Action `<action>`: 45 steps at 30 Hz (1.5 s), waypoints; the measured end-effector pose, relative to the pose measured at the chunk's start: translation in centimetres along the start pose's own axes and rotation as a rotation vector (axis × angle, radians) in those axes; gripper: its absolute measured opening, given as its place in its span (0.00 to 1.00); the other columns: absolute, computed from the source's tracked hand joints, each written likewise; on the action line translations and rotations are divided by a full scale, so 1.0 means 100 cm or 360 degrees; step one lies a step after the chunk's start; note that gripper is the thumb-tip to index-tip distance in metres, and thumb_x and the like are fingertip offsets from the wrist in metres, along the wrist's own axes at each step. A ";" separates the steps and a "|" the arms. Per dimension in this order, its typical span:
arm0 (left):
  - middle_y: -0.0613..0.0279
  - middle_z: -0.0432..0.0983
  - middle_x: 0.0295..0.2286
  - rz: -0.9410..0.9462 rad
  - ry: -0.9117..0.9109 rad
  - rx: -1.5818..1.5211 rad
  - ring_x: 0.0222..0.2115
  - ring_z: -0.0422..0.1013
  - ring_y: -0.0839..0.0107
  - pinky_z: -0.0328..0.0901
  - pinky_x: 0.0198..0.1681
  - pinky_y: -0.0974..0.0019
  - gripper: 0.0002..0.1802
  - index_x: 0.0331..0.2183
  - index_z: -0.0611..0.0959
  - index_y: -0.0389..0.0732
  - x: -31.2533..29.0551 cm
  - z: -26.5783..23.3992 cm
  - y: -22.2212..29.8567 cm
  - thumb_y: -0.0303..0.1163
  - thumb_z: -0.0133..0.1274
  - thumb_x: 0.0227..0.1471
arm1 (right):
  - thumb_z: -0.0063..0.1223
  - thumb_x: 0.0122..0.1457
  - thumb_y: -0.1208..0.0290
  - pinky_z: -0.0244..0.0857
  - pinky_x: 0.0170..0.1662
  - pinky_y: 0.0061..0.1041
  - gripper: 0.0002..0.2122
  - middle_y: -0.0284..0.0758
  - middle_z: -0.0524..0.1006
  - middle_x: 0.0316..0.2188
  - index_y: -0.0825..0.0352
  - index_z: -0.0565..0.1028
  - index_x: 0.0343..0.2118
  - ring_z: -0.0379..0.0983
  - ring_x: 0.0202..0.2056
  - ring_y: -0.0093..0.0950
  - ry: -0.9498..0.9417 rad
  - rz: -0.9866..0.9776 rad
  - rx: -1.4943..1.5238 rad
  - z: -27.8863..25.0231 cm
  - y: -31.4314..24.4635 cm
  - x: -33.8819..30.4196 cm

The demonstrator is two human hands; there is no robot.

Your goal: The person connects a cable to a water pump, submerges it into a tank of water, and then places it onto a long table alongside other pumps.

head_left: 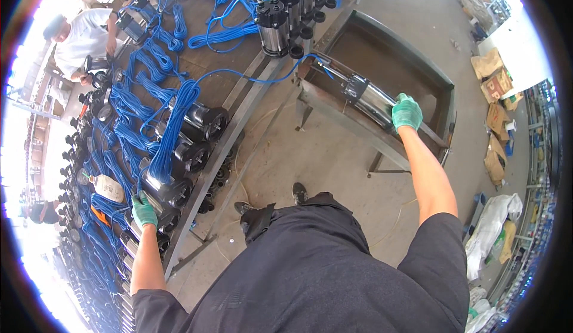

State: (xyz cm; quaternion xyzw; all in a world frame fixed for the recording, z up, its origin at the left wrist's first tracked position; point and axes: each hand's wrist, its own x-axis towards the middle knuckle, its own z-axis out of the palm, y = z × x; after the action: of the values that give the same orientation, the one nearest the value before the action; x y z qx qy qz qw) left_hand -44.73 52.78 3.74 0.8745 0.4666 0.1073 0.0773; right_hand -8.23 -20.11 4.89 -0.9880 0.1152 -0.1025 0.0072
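My right hand point(407, 113), in a green glove, is wrapped round the near end of a shiny steel pump motor point(375, 101). This motor lies across a metal trough, its black collar and thin shaft pointing left. A blue cable point(262, 81) runs from its far end to a thick blue cable coil point(174, 131) on the bench. My left hand point(144, 211), also green-gloved, is closed low among the motors and cables at the bench edge. Just above its fingers is a strand of blue cable; what they grip is partly hidden. Black-ended steel motors point(173, 191) lie beside it.
The brown metal trough point(391, 40) stands on legs at the right. Upright motors point(273, 28) line the bench's far edge. A white bottle point(108, 188) lies among coils. A co-worker point(83, 40) handles a motor across the bench. Cardboard point(494, 127) and sacks point(492, 225) lie right.
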 end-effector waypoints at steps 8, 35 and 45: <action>0.34 0.78 0.42 -0.0051 -0.0118 0.0004 0.45 0.72 0.35 0.66 0.46 0.46 0.32 0.51 0.76 0.35 -0.002 -0.007 0.009 0.55 0.39 0.66 | 0.49 0.58 0.69 0.72 0.46 0.41 0.09 0.39 0.81 0.39 0.57 0.82 0.37 0.78 0.42 0.41 -0.0016 0.0004 -0.0011 0.000 0.000 0.000; 0.44 0.81 0.27 0.0063 0.0042 -0.0010 0.31 0.77 0.43 0.67 0.37 0.48 0.31 0.44 0.78 0.33 0.000 0.002 -0.001 0.56 0.40 0.65 | 0.50 0.57 0.70 0.72 0.45 0.42 0.08 0.38 0.81 0.38 0.57 0.82 0.35 0.78 0.41 0.42 0.0039 -0.0008 0.0015 0.003 0.001 0.000; 0.39 0.81 0.36 0.0009 -0.0023 0.0023 0.38 0.76 0.40 0.68 0.42 0.47 0.32 0.47 0.77 0.33 0.004 0.006 -0.008 0.56 0.40 0.65 | 0.50 0.58 0.69 0.72 0.45 0.41 0.09 0.38 0.81 0.38 0.58 0.82 0.36 0.78 0.41 0.41 0.0039 -0.0016 0.0005 0.004 0.002 0.000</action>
State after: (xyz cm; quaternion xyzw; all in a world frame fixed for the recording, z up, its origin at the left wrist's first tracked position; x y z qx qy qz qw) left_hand -45.00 53.58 3.03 0.8772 0.4642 0.0977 0.0740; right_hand -8.20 -20.28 4.50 -0.9873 0.1101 -0.1147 0.0068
